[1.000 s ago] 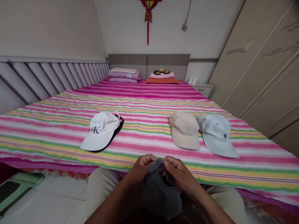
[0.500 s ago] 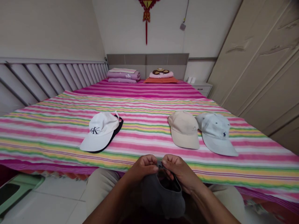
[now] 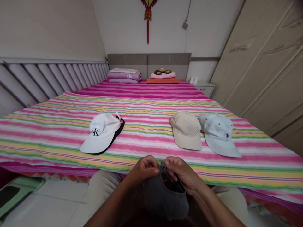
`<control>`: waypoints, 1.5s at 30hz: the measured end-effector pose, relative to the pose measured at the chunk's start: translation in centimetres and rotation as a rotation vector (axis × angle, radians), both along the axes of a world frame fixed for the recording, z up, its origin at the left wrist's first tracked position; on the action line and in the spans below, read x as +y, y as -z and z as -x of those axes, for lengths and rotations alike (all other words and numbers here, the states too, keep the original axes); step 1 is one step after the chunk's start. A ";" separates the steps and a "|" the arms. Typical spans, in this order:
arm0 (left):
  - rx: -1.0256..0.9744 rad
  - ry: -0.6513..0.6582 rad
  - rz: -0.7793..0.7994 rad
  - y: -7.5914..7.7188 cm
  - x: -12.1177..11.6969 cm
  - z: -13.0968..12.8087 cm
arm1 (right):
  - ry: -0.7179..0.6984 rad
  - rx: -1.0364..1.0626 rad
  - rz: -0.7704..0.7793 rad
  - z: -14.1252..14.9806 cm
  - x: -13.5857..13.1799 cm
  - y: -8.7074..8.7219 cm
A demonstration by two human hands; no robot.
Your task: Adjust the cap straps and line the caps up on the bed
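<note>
I hold a dark grey cap (image 3: 163,197) over my lap, its back strap turned up toward me. My left hand (image 3: 144,170) and my right hand (image 3: 181,171) are both closed, pinching the strap at the cap's back opening, fingertips almost touching. On the striped bed (image 3: 151,107) in front of me lie a white cap with a dark logo (image 3: 101,134) stacked on a black cap, a beige cap (image 3: 187,130) and a pale blue cap (image 3: 220,134) side by side.
Folded purple bedding (image 3: 124,75) and a pillow stack with a plush toy (image 3: 163,76) lie at the headboard. A slatted rail (image 3: 47,78) runs along the left, wardrobe doors (image 3: 265,60) along the right, a nightstand (image 3: 204,88) behind. A green stool (image 3: 16,192) stands at lower left.
The strap end that stuck up between my fingers has been drawn down into the pinch. My hands have stayed in place over the cap.
</note>
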State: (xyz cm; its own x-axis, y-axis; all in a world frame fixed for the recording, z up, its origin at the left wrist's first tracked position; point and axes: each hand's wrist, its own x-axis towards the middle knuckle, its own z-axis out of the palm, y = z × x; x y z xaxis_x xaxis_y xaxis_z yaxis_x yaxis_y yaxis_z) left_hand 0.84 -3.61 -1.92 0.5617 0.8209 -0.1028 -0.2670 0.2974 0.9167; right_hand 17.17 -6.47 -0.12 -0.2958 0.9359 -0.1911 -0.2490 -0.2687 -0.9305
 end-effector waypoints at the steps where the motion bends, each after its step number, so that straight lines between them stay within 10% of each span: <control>1: 0.048 0.011 -0.023 -0.2 0.0 0.1 | -0.004 0.003 0.001 0.0 0.0 0.1; 14: 0.242 -0.001 -0.185 -0.4 -0.2 -0.1 | 0.007 0.047 -0.023 0.1 0.2 0.3; 31: -0.281 0.095 0.142 0.1 -0.2 -0.7 | -0.036 0.190 0.022 0.3 0.0 0.2; 45: -0.231 0.164 0.180 -0.3 0.2 -0.4 | 0.009 0.160 0.030 -0.3 0.5 -0.5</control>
State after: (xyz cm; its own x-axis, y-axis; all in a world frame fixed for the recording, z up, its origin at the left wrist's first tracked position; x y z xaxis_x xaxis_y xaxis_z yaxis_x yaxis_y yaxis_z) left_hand 1.26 -3.39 -1.57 0.7100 0.6981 -0.0927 -0.3966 0.5052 0.7665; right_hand 17.44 -5.98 0.40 -0.3168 0.9331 -0.1703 -0.3958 -0.2932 -0.8703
